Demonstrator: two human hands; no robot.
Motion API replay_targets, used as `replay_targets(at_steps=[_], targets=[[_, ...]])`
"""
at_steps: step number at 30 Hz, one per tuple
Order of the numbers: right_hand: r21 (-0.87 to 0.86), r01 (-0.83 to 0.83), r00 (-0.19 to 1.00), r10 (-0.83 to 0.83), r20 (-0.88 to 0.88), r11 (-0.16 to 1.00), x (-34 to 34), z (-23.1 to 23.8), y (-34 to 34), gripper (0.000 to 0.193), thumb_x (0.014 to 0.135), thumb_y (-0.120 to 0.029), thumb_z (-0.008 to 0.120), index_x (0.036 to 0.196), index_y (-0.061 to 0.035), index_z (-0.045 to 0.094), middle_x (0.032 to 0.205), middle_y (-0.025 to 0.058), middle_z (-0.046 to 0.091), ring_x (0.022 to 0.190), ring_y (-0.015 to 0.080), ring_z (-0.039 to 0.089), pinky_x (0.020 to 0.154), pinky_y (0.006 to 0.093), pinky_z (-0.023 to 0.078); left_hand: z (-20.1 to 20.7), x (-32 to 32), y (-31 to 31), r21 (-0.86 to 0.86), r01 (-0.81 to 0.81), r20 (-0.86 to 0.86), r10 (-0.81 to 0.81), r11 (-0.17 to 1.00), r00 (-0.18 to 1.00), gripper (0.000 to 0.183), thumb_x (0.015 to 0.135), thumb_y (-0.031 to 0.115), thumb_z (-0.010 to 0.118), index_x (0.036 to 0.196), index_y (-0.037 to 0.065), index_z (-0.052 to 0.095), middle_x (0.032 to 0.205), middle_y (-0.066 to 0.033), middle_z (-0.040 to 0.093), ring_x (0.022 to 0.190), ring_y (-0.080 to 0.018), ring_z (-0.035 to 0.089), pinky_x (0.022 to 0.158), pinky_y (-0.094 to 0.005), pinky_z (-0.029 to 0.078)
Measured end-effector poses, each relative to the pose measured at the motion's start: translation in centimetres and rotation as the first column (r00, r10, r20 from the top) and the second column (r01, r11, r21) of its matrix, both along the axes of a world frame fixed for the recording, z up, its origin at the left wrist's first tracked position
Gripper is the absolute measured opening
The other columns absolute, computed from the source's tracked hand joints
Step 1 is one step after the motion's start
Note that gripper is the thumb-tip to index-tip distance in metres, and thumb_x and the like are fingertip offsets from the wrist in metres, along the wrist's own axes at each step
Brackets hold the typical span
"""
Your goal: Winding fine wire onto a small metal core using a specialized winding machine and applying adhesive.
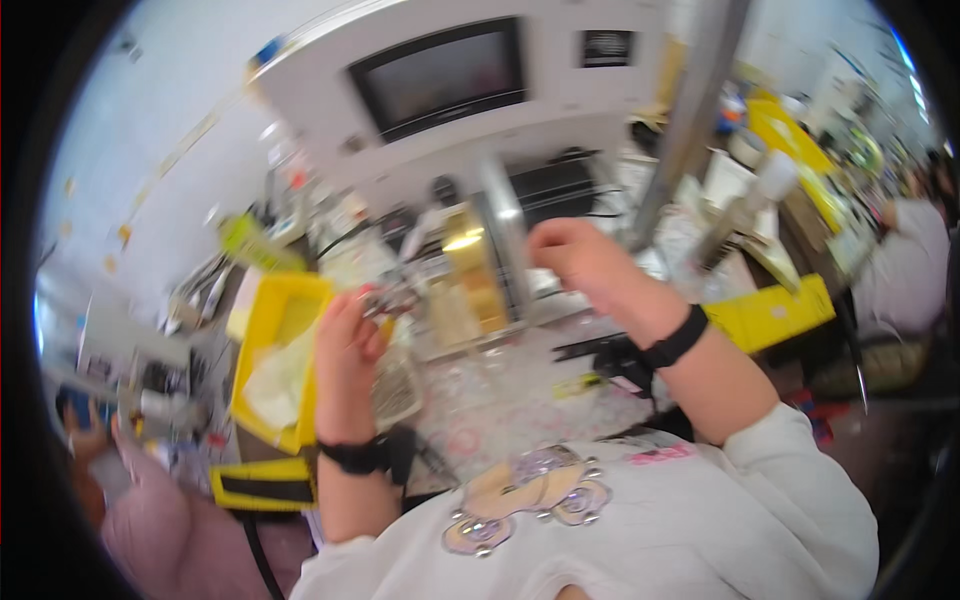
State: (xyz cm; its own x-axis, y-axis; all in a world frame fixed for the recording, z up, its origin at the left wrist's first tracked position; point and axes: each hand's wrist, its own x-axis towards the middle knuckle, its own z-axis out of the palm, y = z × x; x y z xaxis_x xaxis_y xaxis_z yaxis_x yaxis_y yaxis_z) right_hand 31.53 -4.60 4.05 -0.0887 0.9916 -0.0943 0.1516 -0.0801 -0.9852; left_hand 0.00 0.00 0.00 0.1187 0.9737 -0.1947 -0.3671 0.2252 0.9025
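Observation:
My left hand [345,340] is raised at the right side of the yellow bin, its fingers closed on a small shiny metal piece [390,301]; blur hides the piece's exact kind. My right hand [578,258] hovers over the right side of the bench device, fingers curled inward. Whatever its fingertips may pinch is hidden. Between my hands stands the bench device [466,285], with a gold-coloured block and an upright metal plate [503,235]. A white tray [399,388] of small parts sits just below my left hand.
The yellow bin [246,385] holds white cloth or paper. A black tool [610,355] lies on the patterned table [500,400]. A grey post [690,120] rises at right beside a yellow tray [770,315]. A screen [440,78] is behind. People sit on both sides.

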Motion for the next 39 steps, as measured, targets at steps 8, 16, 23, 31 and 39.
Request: replay_targets(at_steps=[8, 16, 23, 31, 39], targets=[[0.138, 0.294, 0.951, -0.275, -0.145, 0.946, 11.2, 2.8, -9.3, 0.009, 0.089, -0.013, 0.066, 0.084, -0.0049, 0.064, 0.069, -0.0071, 0.053, 0.062, 0.0015, 0.044, 0.053, 0.0201, 0.035, -0.1, 3.6, 0.9, -0.025, 0.123, 0.136, -0.119, 0.992, 0.984, 0.016, 0.098, 0.026, 0.052, 0.105, 0.014, 0.058, 0.058, 0.008, 0.035, 0.045, -0.0049, 0.03, 0.04, -0.0215, 0.024], [0.307, 0.492, 0.804, -0.56, 0.2, 0.815, 14.5, 1.4, -7.7, 0.016, 0.085, -0.016, 0.069, 0.085, -0.0003, 0.066, 0.074, 0.0017, 0.062, 0.071, 0.0094, 0.056, 0.066, 0.0271, 0.046, -0.5, 3.4, 0.9, 0.011, 0.135, 0.171, -0.135, 0.991, 0.976, 0.014, 0.097, 0.026, 0.052, 0.104, 0.015, 0.057, 0.057, 0.0082, 0.036, 0.046, -0.0054, 0.034, 0.042, -0.0212, 0.026], [0.307, 0.533, 0.786, -0.595, 0.164, 0.789, 15.3, -0.4, -6.1, 0.019, 0.084, -0.017, 0.07, 0.082, 0.0009, 0.066, 0.073, 0.0027, 0.062, 0.07, 0.0111, 0.056, 0.065, 0.0281, 0.045, -0.6, 3.5, 0.8, -0.006, 0.118, 0.185, -0.115, 0.993, 0.976, 0.013, 0.098, 0.026, 0.051, 0.104, 0.016, 0.056, 0.057, 0.008, 0.036, 0.045, -0.0052, 0.033, 0.04, -0.0213, 0.025], [-0.123, 0.519, 0.79, -0.529, -0.308, 0.846, 15.6, -2.2, -5.5, 0.009, 0.086, -0.012, 0.068, 0.085, -0.0056, 0.062, 0.066, -0.0064, 0.048, 0.052, 0.0027, 0.037, 0.045, 0.0201, 0.028, -0.5, 3.3, 1.2, 0.036, 0.208, 0.209, -0.211, 0.978, 0.955, 0.013, 0.098, 0.023, 0.048, 0.104, 0.014, 0.056, 0.057, 0.0072, 0.036, 0.044, -0.006, 0.032, 0.04, -0.0214, 0.025], [-0.242, 0.434, 0.754, -0.497, -0.43, 0.868, 16.3, -2.5, -13.1, 0.008, 0.09, -0.012, 0.064, 0.088, -0.0063, 0.06, 0.062, -0.006, 0.042, 0.049, 0.0038, 0.036, 0.042, 0.0204, 0.025, -0.1, 3.4, 0.9, -0.033, 0.175, 0.198, -0.165, 0.984, 0.966, 0.017, 0.1, 0.026, 0.05, 0.11, 0.015, 0.057, 0.058, 0.0075, 0.036, 0.046, -0.0055, 0.03, 0.043, -0.0219, 0.025]])
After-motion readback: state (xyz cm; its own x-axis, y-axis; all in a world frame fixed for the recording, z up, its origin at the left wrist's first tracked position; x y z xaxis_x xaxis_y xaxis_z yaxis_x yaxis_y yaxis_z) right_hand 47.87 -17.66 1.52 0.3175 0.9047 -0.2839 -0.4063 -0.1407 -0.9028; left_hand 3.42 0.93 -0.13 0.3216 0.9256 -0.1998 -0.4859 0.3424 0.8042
